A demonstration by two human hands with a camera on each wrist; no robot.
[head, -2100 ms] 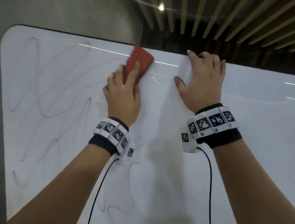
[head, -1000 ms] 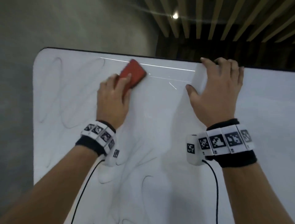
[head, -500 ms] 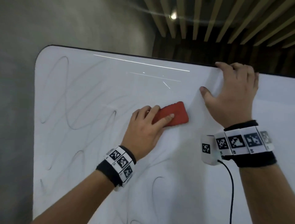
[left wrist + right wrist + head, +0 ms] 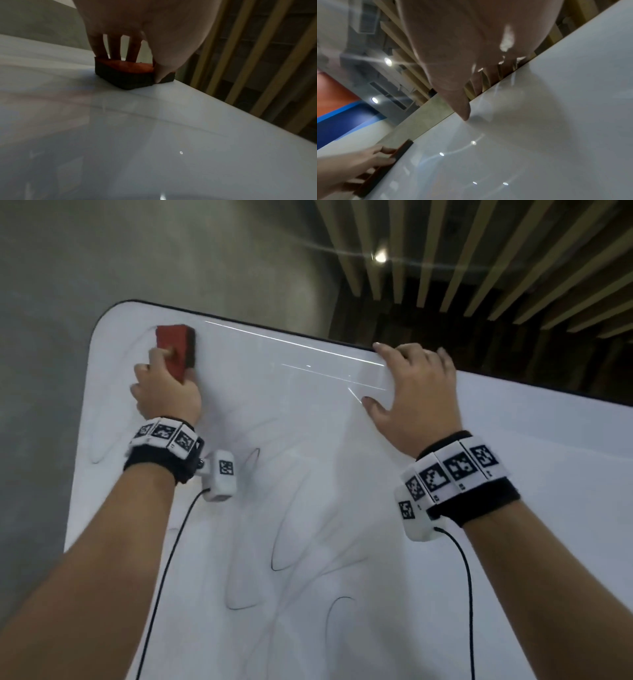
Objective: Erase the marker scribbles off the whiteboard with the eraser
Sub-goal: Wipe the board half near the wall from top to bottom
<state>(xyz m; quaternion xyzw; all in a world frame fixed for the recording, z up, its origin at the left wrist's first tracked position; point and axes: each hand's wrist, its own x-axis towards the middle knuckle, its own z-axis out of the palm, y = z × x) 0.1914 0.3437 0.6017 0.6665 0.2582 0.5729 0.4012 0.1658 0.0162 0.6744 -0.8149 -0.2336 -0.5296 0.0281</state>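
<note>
The red eraser point(image 4: 175, 350) with a dark felt face presses flat on the whiteboard point(image 4: 342, 474) close to its top left corner. My left hand point(image 4: 164, 386) grips it, fingers on its red back point(image 4: 130, 66) and thumb on its side. My right hand point(image 4: 416, 392) holds the board's top edge, fingers hooked over the rim, thumb on the white face point(image 4: 465, 115). Faint black scribbles point(image 4: 281, 535) loop across the board's lower middle and left edge. In the right wrist view the eraser point(image 4: 399, 152) shows edge-on at the lower left.
A grey wall point(image 4: 171, 251) lies behind the board on the left. Wooden ceiling slats point(image 4: 479, 261) and a spotlight point(image 4: 380, 256) are above. Thin black cables point(image 4: 161, 577) hang from both wrist cameras across the board.
My left hand has swept the eraser from the board's middle up and left to the top left corner. My right hand has stayed on the top edge.
</note>
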